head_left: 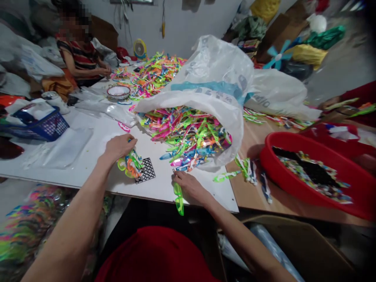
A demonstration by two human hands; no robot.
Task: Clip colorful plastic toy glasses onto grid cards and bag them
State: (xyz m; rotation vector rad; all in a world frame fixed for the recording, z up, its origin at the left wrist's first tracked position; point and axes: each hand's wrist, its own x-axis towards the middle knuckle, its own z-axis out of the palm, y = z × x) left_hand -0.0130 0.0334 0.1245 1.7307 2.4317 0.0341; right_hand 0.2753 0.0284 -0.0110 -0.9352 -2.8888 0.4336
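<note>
My left hand is closed over a small stack of bright plastic toy glasses resting on the white tabletop, beside a small black mesh piece. My right hand pinches a neon green pair of glasses that hangs over the table's front edge. Just beyond both hands lies a large white plastic sack on its side, with a heap of multicoloured glasses spilling from its mouth.
A red tub of mixed pieces sits on the right. Far left stand a blue basket and a white bowl. A person sits across the table by another pile of glasses. Bags lie on the floor.
</note>
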